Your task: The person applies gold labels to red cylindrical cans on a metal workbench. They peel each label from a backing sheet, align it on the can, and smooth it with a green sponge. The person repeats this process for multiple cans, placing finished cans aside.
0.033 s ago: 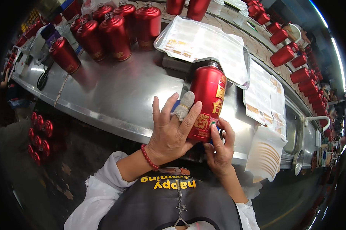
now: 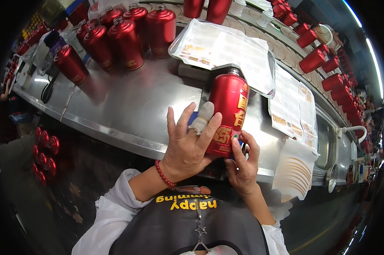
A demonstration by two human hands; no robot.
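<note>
A glossy red bottle (image 2: 226,106) with gold raised characters and a gold emblem lies tilted in front of me, its bare neck pointing away. My left hand (image 2: 187,148) steadies its left side with the index finger and thumb. The other fingers are raised and spread; one wears a grey cloth finger cover (image 2: 204,117). At the bottle's lower right edge, my right hand (image 2: 244,165) presses with its fingertips beside the emblem. A small green dot shows at that fingertip. Blue pieces show partly behind the bottle, and what supports its underside is hidden.
Several red bottles (image 2: 126,44) stand at the far left of the metal table (image 2: 128,106). White sheets with gold decals (image 2: 221,44) lie beyond the bottle and to its right. A backing sheet with curved tan strips (image 2: 294,172) overhangs the right edge, near a sink (image 2: 326,142).
The whole view shifts very slightly. Both hands stay at the same places on the bottle.
</note>
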